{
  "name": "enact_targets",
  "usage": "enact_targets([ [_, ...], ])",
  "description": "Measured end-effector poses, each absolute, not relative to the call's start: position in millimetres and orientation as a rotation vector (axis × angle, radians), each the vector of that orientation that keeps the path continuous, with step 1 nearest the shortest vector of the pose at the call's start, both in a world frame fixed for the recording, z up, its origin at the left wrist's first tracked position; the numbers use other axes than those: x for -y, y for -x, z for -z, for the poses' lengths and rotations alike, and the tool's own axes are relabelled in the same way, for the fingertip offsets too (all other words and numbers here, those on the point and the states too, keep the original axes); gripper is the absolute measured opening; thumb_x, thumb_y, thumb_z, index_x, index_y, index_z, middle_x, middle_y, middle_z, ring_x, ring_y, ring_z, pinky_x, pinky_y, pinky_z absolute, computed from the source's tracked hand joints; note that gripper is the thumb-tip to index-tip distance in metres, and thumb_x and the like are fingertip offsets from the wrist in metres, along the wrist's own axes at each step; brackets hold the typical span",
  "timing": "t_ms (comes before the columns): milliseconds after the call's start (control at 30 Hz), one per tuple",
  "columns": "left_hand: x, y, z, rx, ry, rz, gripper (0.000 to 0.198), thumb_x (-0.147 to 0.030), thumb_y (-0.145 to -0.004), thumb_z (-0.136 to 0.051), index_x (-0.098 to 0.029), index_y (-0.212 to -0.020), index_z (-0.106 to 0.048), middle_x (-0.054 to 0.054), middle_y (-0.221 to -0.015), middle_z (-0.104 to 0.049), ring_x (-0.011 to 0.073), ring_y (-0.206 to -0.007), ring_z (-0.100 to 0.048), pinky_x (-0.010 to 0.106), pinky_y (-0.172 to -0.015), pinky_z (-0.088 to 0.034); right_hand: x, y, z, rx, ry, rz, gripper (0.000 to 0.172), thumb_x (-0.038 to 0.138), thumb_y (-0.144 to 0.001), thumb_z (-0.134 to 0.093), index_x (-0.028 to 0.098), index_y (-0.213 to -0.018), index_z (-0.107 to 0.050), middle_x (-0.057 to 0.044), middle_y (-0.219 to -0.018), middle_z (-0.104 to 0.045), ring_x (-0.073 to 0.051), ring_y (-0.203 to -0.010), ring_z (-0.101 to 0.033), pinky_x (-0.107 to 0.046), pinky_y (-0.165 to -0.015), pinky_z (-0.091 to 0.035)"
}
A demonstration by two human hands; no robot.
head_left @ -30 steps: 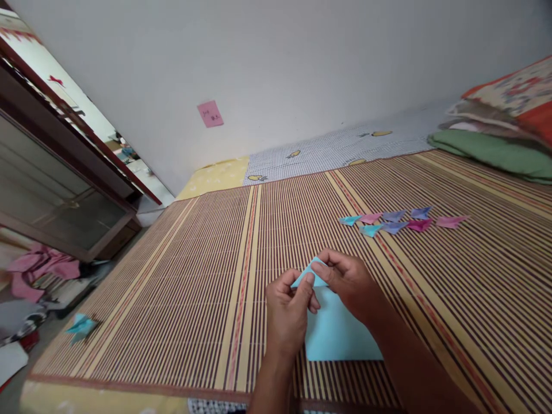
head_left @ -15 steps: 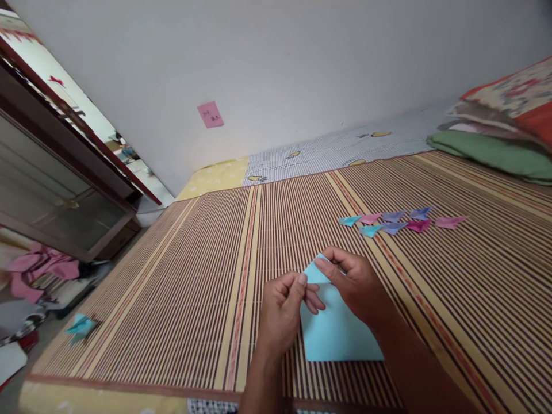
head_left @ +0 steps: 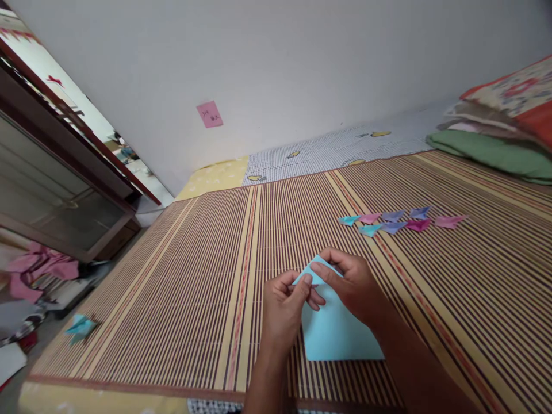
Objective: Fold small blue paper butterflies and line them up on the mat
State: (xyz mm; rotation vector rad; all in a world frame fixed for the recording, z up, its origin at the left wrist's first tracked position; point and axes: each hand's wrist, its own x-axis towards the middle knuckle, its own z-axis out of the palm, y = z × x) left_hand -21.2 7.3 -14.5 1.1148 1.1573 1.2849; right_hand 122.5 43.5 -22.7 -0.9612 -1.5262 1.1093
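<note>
Your left hand (head_left: pixel 282 310) has edged inward over the last half second, so its thumb now presses on the folded part of the blue paper (head_left: pixel 342 333) instead of just at its left edge. Your right hand (head_left: pixel 360 284) looks to be in nearly the same spot.

Both grips are narrow pinches on that sheet: your left thumb and finger have the left end of the fold, your right ones have it up near the top point. A couple of your left fingers curl over the front of the page. The rest of it hangs down toward you above the striped mat (head_left: pixel 172 287); can't tell whether the bottom edge touches.

Past your right hand, eight small folded papers (head_left: pixel 418 225) in blues, pinks and purples sit in two rows on the mat. You've also got a blue folded piece (head_left: pixel 81 328) way over by the left edge.
</note>
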Motion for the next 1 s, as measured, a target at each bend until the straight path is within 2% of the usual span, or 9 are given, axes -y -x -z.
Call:
enact_targets([
  [67, -7.6, 21.1, 16.8, -1.174, -1.093, -1.297, 0.035, -0.043, -0.083, -0.073, -0.016, -0.062, -0.067, 0.003, -0.056, -0.069, 0.0135, -0.052, -0.060, 0.025, -0.060, -0.048, -42.3, -121.7, 20.4, 1.531, 0.954, -1.115, 0.026, 0.036, -0.092, -0.062, 0.020, -0.071, -0.058, 0.004, -0.062, -0.054, -0.013, -0.061, -0.050, -0.025, -0.058, -0.039],
  [233, -9.0, 23.3, 22.0, -1.102, -1.074, -1.290, 0.022, -0.036, -0.082, -0.074, -0.015, -0.076, -0.073, 0.005, -0.069, -0.074, 0.0130, -0.058, -0.062, 0.025, -0.065, -0.048, -40.4, -120.5, 17.8, 1.528, 0.932, -1.144, 0.025, 0.034, -0.091, -0.062, 0.020, -0.070, -0.059, 0.005, -0.059, -0.053, -0.013, -0.059, -0.051, -0.025, -0.057, -0.039],
  [467, -9.7, 23.3, 22.3, -1.173, -0.951, -1.384, 0.028, -0.038, -0.080, -0.076, -0.015, -0.066, -0.068, 0.001, -0.055, -0.066, 0.0106, -0.048, -0.056, 0.023, -0.056, -0.044, -45.7, -119.8, 27.2, 1.471, 0.888, -1.248, 0.017, 0.035, -0.088, -0.067, 0.020, -0.082, -0.062, 0.004, -0.069, -0.056, -0.012, -0.064, -0.052, -0.024, -0.058, -0.040],
  [533, -9.4, 23.5, 21.6, -1.209, -0.931, -1.418, 0.030, -0.039, -0.080, -0.076, -0.016, -0.064, -0.064, -0.001, -0.052, -0.064, 0.0098, -0.047, -0.053, 0.022, -0.055, -0.043, -47.6, -122.5, 28.7, 1.473, 0.893, -1.282, 0.019, 0.038, -0.088, -0.068, 0.020, -0.084, -0.062, 0.004, -0.070, -0.054, -0.012, -0.063, -0.050, -0.024, -0.057, -0.039],
  [667, -8.7, 24.2, 21.5, -1.235, -0.928, -1.452, 0.030, -0.039, -0.082, -0.074, -0.016, -0.065, -0.062, -0.002, -0.052, -0.063, 0.0094, -0.048, -0.052, 0.021, -0.055, -0.042, -48.6, -129.0, 28.3, 1.592, 0.928, -1.328, 0.029, 0.041, -0.092, -0.063, 0.020, -0.074, -0.057, 0.006, -0.063, -0.046, -0.010, -0.055, -0.040, -0.024, -0.050, -0.032],
  [733, -8.5, 24.3, 21.7, -1.244, -0.934, -1.445, 0.030, -0.039, -0.081, -0.074, -0.017, -0.065, -0.061, -0.002, -0.053, -0.063, 0.0093, -0.047, -0.052, 0.021, -0.054, -0.042, -47.8, -129.7, 28.0, 1.604, 0.935, -1.320, 0.030, 0.042, -0.092, -0.063, 0.020, -0.073, -0.055, 0.006, -0.061, -0.045, -0.010, -0.054, -0.040, -0.024, -0.050, -0.031],
  [833, -8.7, 24.6, 21.0, -1.276, -0.949, -1.443, 0.031, -0.039, -0.080, -0.074, -0.017, -0.063, -0.059, -0.002, -0.052, -0.062, 0.0094, -0.047, -0.051, 0.021, -0.053, -0.041, -46.3, -126.8, 28.3, 1.513, 0.922, -1.252, 0.018, 0.038, -0.090, -0.068, 0.021, -0.091, -0.062, 0.004, -0.073, -0.055, -0.013, -0.065, -0.052, -0.025, -0.059, -0.042],
  [900, -9.1, 25.0, 19.8, -1.288, -0.973, -1.434, 0.032, -0.039, -0.080, -0.074, -0.017, -0.062, -0.058, -0.002, -0.052, -0.062, 0.0097, -0.047, -0.051, 0.021, -0.053, -0.041, -45.8, -124.5, 28.4, 1.485, 0.911, -1.188, 0.018, 0.034, -0.089, -0.069, 0.023, -0.101, -0.064, 0.002, -0.082, -0.059, -0.015, -0.075, -0.057, -0.027, -0.068, -0.046],
  [1000, -9.4, 26.1, 17.4, -1.276, -1.019, -1.415, 0.032, -0.038, -0.080, -0.073, -0.017, -0.062, -0.058, -0.001, -0.052, -0.061, 0.0103, -0.049, -0.052, 0.022, -0.056, -0.042, -46.1, -123.8, 27.9, 1.506, 0.853, -1.129, 0.009, 0.030, -0.090, -0.068, 0.023, -0.095, -0.066, 0.000, -0.089, -0.061, -0.016, -0.083, -0.059, -0.029, -0.073, -0.046],
])
